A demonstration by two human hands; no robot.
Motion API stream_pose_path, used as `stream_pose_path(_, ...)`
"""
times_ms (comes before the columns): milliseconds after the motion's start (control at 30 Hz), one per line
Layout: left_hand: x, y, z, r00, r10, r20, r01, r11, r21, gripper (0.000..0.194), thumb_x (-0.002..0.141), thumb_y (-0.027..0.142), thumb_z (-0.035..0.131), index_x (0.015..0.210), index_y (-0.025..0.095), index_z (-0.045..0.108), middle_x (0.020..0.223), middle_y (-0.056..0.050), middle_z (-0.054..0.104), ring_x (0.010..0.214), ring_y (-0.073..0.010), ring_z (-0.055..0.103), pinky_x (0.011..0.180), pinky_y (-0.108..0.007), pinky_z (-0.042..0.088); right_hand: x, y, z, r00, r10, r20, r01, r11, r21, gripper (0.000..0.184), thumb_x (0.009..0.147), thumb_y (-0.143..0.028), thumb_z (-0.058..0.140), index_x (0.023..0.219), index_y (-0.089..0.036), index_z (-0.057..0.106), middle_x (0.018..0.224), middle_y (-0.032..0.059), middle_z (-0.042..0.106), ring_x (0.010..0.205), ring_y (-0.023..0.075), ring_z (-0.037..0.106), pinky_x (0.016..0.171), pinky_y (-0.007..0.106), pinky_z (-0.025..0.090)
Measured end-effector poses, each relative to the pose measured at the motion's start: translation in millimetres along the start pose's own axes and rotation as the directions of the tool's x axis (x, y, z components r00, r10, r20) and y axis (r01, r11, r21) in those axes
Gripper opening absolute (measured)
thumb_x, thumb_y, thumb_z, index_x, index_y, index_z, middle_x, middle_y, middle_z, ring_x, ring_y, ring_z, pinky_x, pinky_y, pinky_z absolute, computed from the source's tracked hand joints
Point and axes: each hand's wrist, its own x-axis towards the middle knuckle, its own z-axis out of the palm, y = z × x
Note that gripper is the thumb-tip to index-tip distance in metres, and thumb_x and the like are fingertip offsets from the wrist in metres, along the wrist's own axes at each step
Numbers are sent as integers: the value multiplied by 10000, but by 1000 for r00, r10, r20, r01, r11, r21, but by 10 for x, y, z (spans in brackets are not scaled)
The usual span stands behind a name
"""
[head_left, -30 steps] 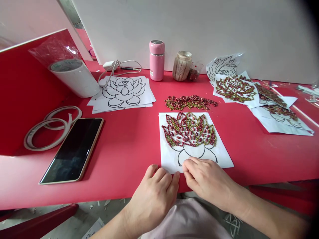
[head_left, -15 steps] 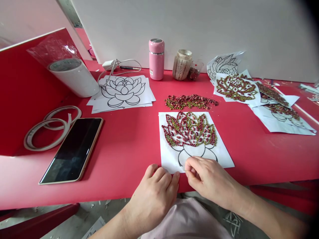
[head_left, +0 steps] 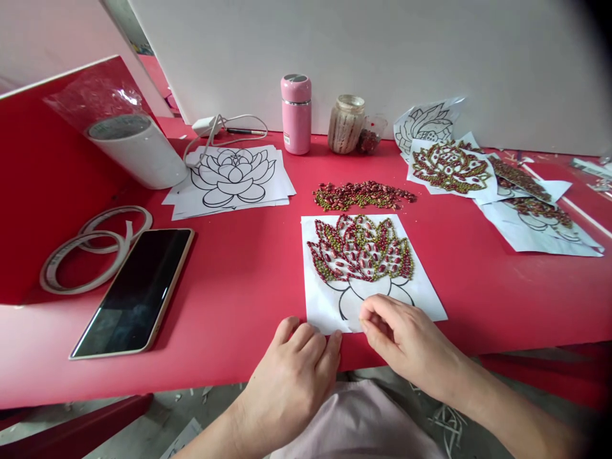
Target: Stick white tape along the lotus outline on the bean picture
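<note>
A white sheet with a lotus outline [head_left: 368, 268] lies on the red table in front of me; its upper petals are filled with red and green beans, the lower petals are bare. My left hand [head_left: 296, 376] rests with its fingers flat on the table edge at the sheet's near left corner. My right hand [head_left: 406, 341] sits on the sheet's near edge, fingers curled in a pinch over the bare lower petals; what they pinch is too small to see. A pile of loose beans [head_left: 363, 195] lies just beyond the sheet.
A phone [head_left: 136, 290] and tape rings [head_left: 90, 245] lie at left, near a large white roll [head_left: 136, 150]. Blank lotus sheets [head_left: 232, 178], a pink flask [head_left: 296, 115] and a jar [head_left: 345, 124] stand further back. Finished bean pictures [head_left: 478, 178] spread at right.
My right hand has crept a little up and right over the sheet's lower petals, fingers working in a pinch. The left hand has stayed put.
</note>
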Motion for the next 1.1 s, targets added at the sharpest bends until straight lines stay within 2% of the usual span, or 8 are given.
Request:
stream_pose_path(133, 21, -8, 1, 1000, 24, 7, -24, 999, 21, 283, 832, 168, 450, 1105, 103, 492, 687, -6, 543, 640, -140, 464, 686, -353, 352, -48, 9, 25, 1000, -12, -22, 12, 999, 35, 135, 826, -70, 411, 778, -196, 420, 712, -26, 495, 640, 108, 486, 577, 217, 373)
stream_pose_path(233, 77, -14, -19, 996, 41, 82, -47, 997, 66, 374, 829, 178, 449, 1197, 114, 436, 676, -3, 544, 609, -147, 475, 619, -334, 347, -94, 16, 74, 998, -36, -45, 36, 999, -1, 149, 820, -59, 412, 750, -189, 424, 708, -18, 475, 645, 115, 464, 592, 228, 370)
stream_pose_path(333, 117, -26, -36, 987, 66, 144, -79, 993, 87, 343, 820, 161, 464, 1161, 116, 469, 665, 2, 543, 600, -148, 493, 588, -323, 348, -140, 21, 129, 996, -56, -75, 53, 998, -38, 128, 825, -80, 432, 749, -184, 434, 726, -9, 479, 680, 127, 462, 614, 242, 365)
stream_pose_path(600, 119, -91, -46, 980, 199, -1, -198, 975, 100, 241, 829, 73, 381, 1001, 102, 547, 658, -5, 565, 591, -123, 508, 623, -320, 363, -215, 53, 222, 991, -43, -129, 39, 999, -33, 107, 851, -102, 429, 825, -185, 492, 822, 5, 517, 773, 135, 478, 701, 260, 384)
stream_pose_path(800, 144, -99, -38, 974, 211, 84, -222, 963, 152, 339, 809, 45, 361, 1115, 87, 502, 693, -18, 577, 600, -134, 522, 607, -322, 372, -236, 62, 189, 983, -42, -179, 62, 992, 108, 118, 841, -93, 430, 865, -189, 495, 841, 13, 531, 797, 140, 502, 718, 264, 411)
stream_pose_path(933, 142, -102, -72, 967, 240, 86, -251, 955, 157, 332, 786, 23, 382, 1084, 75, 519, 698, -30, 579, 654, -154, 544, 642, -343, 379, -368, 219, 74, 920, 25, -390, 65, 974, 216, 112, 849, -118, 430, 921, -188, 479, 840, 19, 527, 758, 120, 513, 682, 226, 434)
stream_pose_path(1033, 130, -91, -111, 974, 214, 71, -221, 968, 120, 293, 793, 49, 406, 1057, 83, 527, 685, -18, 562, 642, -145, 528, 672, -351, 381, -506, 412, -23, 852, 105, -512, -41, 990, 136, 99, 851, -137, 457, 922, -195, 493, 822, 17, 532, 699, 115, 517, 654, 220, 438)
stream_pose_path(1100, 117, -75, -128, 981, 183, 63, -188, 977, 98, 257, 798, 69, 419, 1026, 95, 536, 663, -5, 545, 612, -133, 505, 698, -358, 381, -574, 509, -68, 845, 100, -525, -63, 994, 88, 98, 850, -147, 468, 927, -200, 496, 830, 21, 539, 702, 122, 531, 657, 224, 445)
